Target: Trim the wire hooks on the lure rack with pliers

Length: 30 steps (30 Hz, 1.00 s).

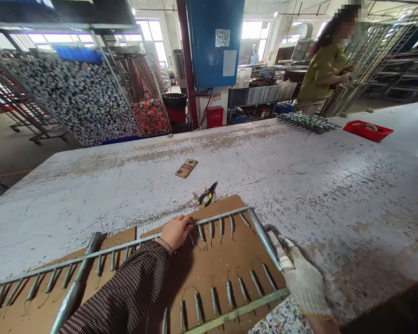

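A grey metal rack (pixel 264 239) lies on brown cardboard (pixel 219 264), with rows of small grey rods ending in thin wire hooks along both long bars. My bare left hand (pixel 176 233) is closed at the far bar, its fingertips curled down beside a hooked rod (pixel 191 239); the fingertips are partly hidden. At the rack's right end is my right hand (pixel 304 276) in a white knitted glove. Its fingers are bent around something dark against the end bar, which I cannot make out. Pliers (pixel 207 194) with yellow-and-black handles lie beyond the cardboard.
A phone-shaped patterned card (pixel 186 168) lies on the worn white table (pixel 132 185). Farther right are a heap of thin pieces (pixel 306 123) and a red tray (pixel 368 130). Across the table a person (pixel 322 69) stands near leaning racks. Stacked stock (pixel 76 93) fills the back left.
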Available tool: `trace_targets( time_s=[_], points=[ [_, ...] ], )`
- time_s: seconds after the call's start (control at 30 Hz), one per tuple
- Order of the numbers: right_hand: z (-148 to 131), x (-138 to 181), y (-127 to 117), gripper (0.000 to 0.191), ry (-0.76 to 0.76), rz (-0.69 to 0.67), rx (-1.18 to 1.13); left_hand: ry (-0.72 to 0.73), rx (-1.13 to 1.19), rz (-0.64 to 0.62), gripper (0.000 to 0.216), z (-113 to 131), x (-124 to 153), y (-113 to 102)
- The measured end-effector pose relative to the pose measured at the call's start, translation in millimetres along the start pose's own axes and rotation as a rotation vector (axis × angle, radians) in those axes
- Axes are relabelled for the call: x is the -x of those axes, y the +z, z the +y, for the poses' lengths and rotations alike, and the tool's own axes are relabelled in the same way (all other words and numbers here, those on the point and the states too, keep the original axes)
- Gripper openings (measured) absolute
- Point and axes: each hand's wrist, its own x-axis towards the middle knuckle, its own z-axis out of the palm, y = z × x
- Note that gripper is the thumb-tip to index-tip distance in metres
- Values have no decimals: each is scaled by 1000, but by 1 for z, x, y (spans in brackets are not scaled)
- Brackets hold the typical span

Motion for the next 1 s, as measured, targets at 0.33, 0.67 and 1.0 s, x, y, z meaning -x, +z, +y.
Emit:
trace_targets(
  time_s=[0.33,0.67,1.0],
  points=[
    [4,16,8,58,-106,187,52,90,-79,128,36,-1,22,6],
    [-4,37,17,52,-538,-111,195,389,-72,120,16,19,9,13],
    [-9,44,12,48,-490,-139,334,139,176,202,15,28,1,33]
  ],
)
